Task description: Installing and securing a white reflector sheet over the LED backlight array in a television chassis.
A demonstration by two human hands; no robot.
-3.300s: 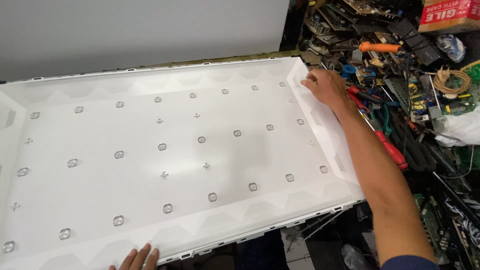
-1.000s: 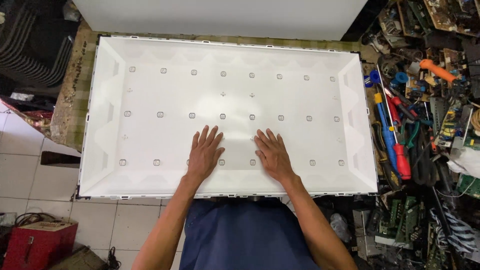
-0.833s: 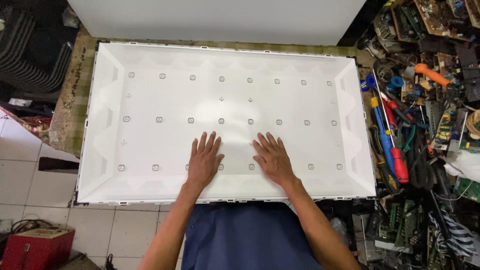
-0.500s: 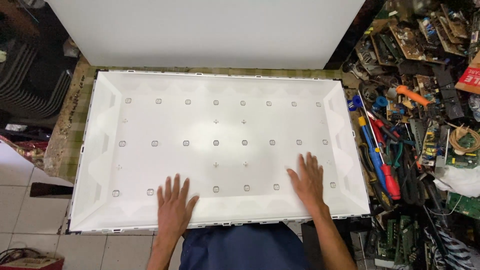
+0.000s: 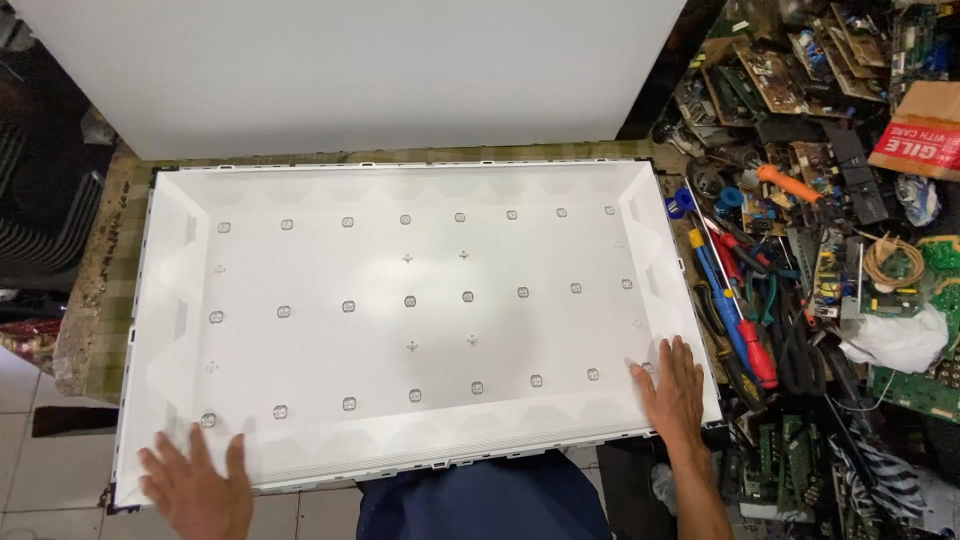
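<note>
Pressing: both hands lie flat with fingers spread on a large white panel (image 5: 420,320), gripping nothing.
Left hand (image 5: 195,490): at about 7 o'clock, palm down on the panel's near left corner, fingertips pointing toward 12.
Right hand (image 5: 672,385): at about 4 o'clock, palm down on the sloped border near the near right corner, forearm running off the bottom of the view.
Panel place: it fills the middle of the view, lying flat on the tabletop (image 5: 100,300), long sides running 9 to 3.
Panel surface: rows of small round lenses (image 5: 347,306) dot the flat middle; angled white flaps rise to all four edges.
Far edge: at 12 o'clock it lies just beside a big white sheet (image 5: 350,70) that covers the top of the view.
Left edge: at 9 o'clock a narrow strip of mottled tabletop shows beside it, then tiled floor (image 5: 25,440) below.
Near edge: at 6 o'clock it overhangs toward the person's dark blue clothing (image 5: 490,500).
Right edge: at 3 o'clock it is crowded, with blue and red screwdrivers (image 5: 740,320) lying just beside it.
Clutter further right: circuit boards (image 5: 780,70), an orange-handled tool (image 5: 790,182), a coil of wire (image 5: 893,262) and a red-and-tan box (image 5: 920,130).
Open room: free space shows mainly at the left and near sides.
</note>
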